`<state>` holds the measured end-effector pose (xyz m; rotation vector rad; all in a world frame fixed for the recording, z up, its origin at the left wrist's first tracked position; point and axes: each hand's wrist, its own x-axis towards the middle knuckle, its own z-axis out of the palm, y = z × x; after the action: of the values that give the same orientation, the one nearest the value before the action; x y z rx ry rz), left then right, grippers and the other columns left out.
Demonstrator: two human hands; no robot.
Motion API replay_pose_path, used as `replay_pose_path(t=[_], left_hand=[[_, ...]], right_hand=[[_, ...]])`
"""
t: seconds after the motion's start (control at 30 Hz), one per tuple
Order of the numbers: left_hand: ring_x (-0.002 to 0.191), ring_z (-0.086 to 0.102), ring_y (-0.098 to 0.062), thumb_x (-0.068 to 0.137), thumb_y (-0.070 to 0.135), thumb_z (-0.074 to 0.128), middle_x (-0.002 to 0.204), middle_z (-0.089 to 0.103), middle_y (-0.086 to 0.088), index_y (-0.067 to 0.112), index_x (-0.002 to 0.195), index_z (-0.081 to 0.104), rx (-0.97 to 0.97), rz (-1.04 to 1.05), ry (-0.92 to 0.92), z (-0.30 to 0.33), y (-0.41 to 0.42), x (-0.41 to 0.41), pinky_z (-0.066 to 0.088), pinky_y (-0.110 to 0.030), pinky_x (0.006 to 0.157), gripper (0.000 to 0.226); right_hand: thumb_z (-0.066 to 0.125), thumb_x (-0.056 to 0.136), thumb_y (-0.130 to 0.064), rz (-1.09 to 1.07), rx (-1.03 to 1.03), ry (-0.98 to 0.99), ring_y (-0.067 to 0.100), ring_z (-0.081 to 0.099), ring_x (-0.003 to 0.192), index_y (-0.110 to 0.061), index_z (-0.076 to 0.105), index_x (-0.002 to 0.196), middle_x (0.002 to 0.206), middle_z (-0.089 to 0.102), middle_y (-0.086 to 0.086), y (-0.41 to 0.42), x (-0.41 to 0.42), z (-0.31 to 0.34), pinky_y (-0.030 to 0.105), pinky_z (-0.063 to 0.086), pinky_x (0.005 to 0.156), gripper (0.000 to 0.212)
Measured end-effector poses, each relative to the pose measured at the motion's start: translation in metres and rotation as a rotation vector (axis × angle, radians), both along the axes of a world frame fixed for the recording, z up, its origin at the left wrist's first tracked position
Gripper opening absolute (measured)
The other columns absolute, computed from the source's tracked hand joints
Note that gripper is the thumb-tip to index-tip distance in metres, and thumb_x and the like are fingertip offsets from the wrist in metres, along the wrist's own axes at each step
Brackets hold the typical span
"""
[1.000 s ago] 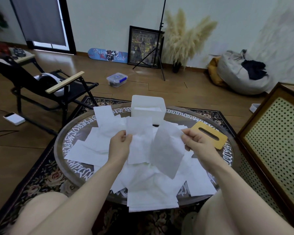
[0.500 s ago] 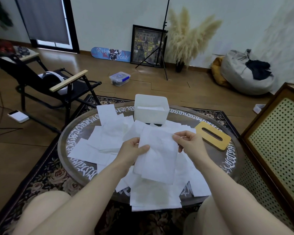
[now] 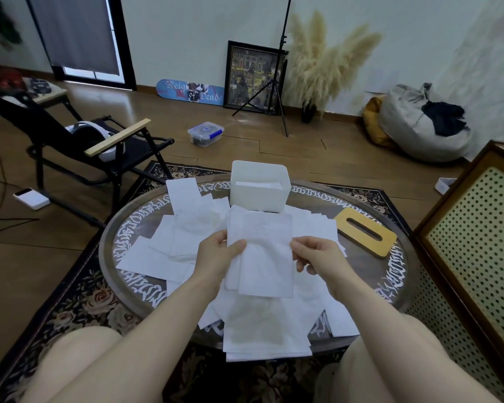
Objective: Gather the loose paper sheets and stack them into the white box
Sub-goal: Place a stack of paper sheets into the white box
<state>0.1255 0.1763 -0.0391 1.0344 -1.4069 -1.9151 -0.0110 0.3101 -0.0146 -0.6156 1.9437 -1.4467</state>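
Above the table (image 3: 396, 274), both hands have squared the held sheets (image 3: 259, 251) together.

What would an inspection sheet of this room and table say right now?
Surface: round patterned table, mostly covered.
Job's things: loose paper sheets scattered; held sheets above them; white box at far edge, some paper inside.
Clutter: wooden slotted lid on the table.
Hands: left hand grips held sheets; right hand at their right edge.
Cables: dark cords on floor, left.
Surroundings: folding chair, tripod, beanbag.
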Motion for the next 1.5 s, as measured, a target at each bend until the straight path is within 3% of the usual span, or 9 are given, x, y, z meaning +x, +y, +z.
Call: replay_pose_path(t=[0.13, 0.33, 0.47, 0.77, 0.97, 1.07, 1.23, 1.37, 1.5], left_hand=[[0.087, 0.066, -0.021, 0.087, 0.007, 0.065, 0.102, 0.071, -0.007, 0.015, 0.102, 0.065, -0.004, -0.015, -0.013, -0.003, 0.000, -0.001, 0.052, -0.030, 0.069, 0.017], [0.086, 0.063, -0.025, 0.095, 0.012, 0.053, 0.100, 0.070, -0.010, 0.020, 0.086, 0.065, -0.003, -0.052, -0.067, -0.003, 0.002, -0.003, 0.050, -0.039, 0.080, 0.017], [0.089, 0.063, -0.026, 0.100, 0.018, 0.046, 0.108, 0.069, -0.012, 0.016, 0.094, 0.066, 0.052, -0.091, -0.088, -0.001, 0.002, -0.003, 0.051, -0.047, 0.089, 0.021], [0.070, 0.062, -0.018, 0.098, 0.022, 0.050, 0.076, 0.072, 0.005, 0.017, 0.093, 0.068, 0.114, -0.172, 0.015, 0.004, 0.010, -0.002, 0.049, -0.032, 0.066, 0.019], [0.085, 0.066, -0.021, 0.099, 0.037, 0.046, 0.094, 0.071, -0.001, 0.019, 0.099, 0.065, 0.163, -0.148, 0.016, 0.007, 0.010, -0.003, 0.053, -0.038, 0.079, 0.027], [0.085, 0.068, -0.019, 0.094, 0.030, 0.059, 0.099, 0.072, -0.003, 0.016, 0.106, 0.065, 0.104, -0.180, 0.005, 0.006, 0.009, -0.001, 0.054, -0.032, 0.068, 0.020], [0.079, 0.068, -0.016, 0.091, 0.008, 0.060, 0.093, 0.072, 0.001, 0.018, 0.106, 0.064, 0.046, -0.192, -0.018, 0.007, 0.006, 0.003, 0.050, -0.027, 0.060, 0.018], [0.081, 0.069, -0.015, 0.089, 0.012, 0.062, 0.098, 0.074, 0.001, 0.021, 0.108, 0.067, 0.026, -0.385, -0.094, 0.012, 0.002, 0.011, 0.051, -0.024, 0.064, 0.021], [0.093, 0.070, -0.020, 0.088, 0.013, 0.065, 0.105, 0.073, -0.004, 0.020, 0.111, 0.068, -0.005, -0.612, -0.157, 0.010, 0.003, 0.016, 0.051, -0.034, 0.087, 0.025]], right_hand=[[0.062, 0.092, -0.022, 0.042, 0.019, 0.027, 0.010, 0.045, 0.047, -0.009, 0.067, 0.077, 0.058, 0.059, -0.006, 0.001, 0.004, 0.003, 0.016, 0.030, 0.047, 0.020], [0.061, 0.091, -0.005, 0.005, -0.017, 0.112, 0.006, 0.038, 0.038, -0.006, 0.062, 0.072, 0.040, 0.050, -0.010, 0.000, 0.008, 0.002, 0.011, 0.035, 0.044, 0.019], [0.060, 0.091, -0.004, 0.000, -0.065, 0.072, 0.005, 0.039, 0.038, -0.010, 0.059, 0.068, 0.041, 0.048, -0.009, -0.002, 0.009, 0.005, 0.011, 0.033, 0.042, 0.024], [0.060, 0.091, -0.002, 0.029, -0.029, 0.101, 0.004, 0.038, 0.037, -0.004, 0.064, 0.077, 0.040, 0.052, -0.011, -0.004, 0.014, 0.004, 0.012, 0.035, 0.044, 0.015], [0.060, 0.091, -0.004, 0.024, -0.007, 0.125, 0.004, 0.038, 0.038, -0.001, 0.065, 0.082, 0.039, 0.051, -0.011, -0.005, 0.013, 0.001, 0.010, 0.035, 0.044, 0.010], [0.060, 0.091, -0.003, 0.030, -0.007, 0.119, 0.003, 0.039, 0.038, -0.003, 0.065, 0.080, 0.039, 0.052, -0.011, -0.004, 0.012, 0.000, 0.011, 0.035, 0.045, 0.012], [0.065, 0.087, -0.006, -0.006, -0.019, 0.108, 0.002, 0.048, 0.044, -0.003, 0.067, 0.088, 0.056, 0.063, -0.005, -0.002, 0.006, -0.002, 0.012, 0.040, 0.051, 0.003], [0.068, 0.087, -0.027, -0.069, -0.029, 0.113, 0.005, 0.059, 0.078, -0.018, 0.063, 0.110, 0.093, 0.068, 0.000, 0.002, -0.005, 0.000, 0.018, 0.042, 0.069, 0.025], [0.076, 0.072, -0.052, 0.179, 0.127, 0.002, 0.007, 0.062, 0.104, -0.028, 0.059, 0.117, 0.112, 0.068, -0.005, 0.007, -0.010, 0.000, 0.024, 0.043, 0.081, 0.054]])
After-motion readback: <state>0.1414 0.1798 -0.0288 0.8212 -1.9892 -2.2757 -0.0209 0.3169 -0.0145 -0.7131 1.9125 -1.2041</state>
